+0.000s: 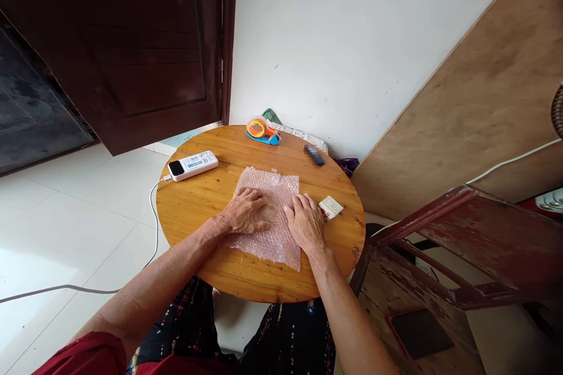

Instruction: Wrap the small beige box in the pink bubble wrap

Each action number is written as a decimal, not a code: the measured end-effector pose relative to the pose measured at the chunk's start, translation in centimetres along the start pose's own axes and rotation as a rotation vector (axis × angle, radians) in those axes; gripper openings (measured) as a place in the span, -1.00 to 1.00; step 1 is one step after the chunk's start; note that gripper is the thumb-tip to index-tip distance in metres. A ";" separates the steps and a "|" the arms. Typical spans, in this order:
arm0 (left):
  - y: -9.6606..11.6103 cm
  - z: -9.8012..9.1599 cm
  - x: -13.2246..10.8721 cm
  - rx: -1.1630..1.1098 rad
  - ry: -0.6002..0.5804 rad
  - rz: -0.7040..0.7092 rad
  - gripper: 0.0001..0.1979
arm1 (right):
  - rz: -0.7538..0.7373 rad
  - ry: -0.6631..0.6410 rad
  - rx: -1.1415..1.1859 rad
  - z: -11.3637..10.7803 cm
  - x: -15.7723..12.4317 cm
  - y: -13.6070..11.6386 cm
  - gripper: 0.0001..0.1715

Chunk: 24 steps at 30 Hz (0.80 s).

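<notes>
A sheet of pinkish, see-through bubble wrap (275, 246) lies spread on the round wooden table (197, 211) in front of me. On its left part rests my left hand (246, 211), palm down with the fingers stretched out. My right hand (305, 222) lies flat over the sheet's right edge, fingers spread. Neither hand grips anything. Just right of my right fingertips is a small printed card (331, 207), partly red at its lower left. A small clear piece, perhaps tape, shows at the sheet's top edge.
At the table's back stands an orange and blue tape dispenser (263, 130). A dark, blurred-out object (314, 155) lies to its right. A white power bank (193, 166) with a cable sits at left. A wooden chair (440, 246) holding a dark tablet-like object (421, 333) stands at right.
</notes>
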<state>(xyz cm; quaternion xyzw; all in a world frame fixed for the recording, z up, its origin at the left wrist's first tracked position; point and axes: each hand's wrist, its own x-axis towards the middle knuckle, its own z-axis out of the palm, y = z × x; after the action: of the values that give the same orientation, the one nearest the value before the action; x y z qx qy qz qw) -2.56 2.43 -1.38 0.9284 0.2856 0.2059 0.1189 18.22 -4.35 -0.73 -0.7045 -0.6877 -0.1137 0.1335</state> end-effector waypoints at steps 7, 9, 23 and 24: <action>0.0 0.0 0.0 0.018 0.012 0.009 -0.41 | -0.011 0.017 0.035 0.0 -0.1 0.3 -0.62; -0.2 -0.1 0.0 0.032 0.042 -0.001 -0.49 | -0.011 0.031 0.056 0.2 -0.1 0.5 -0.63; 0.7 -0.2 0.1 0.013 -0.093 0.092 -0.23 | 0.568 0.382 0.257 -0.9 -0.4 4.9 -0.15; 0.7 0.0 0.1 0.013 -0.104 0.095 -0.22 | 0.616 0.321 0.294 -0.6 -0.3 5.4 -0.17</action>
<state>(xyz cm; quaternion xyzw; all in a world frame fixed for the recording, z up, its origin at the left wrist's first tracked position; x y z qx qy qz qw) -2.19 1.95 -1.09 0.9510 0.2362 0.1611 0.1174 23.63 -4.99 -0.41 -0.8247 -0.4230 -0.0773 0.3674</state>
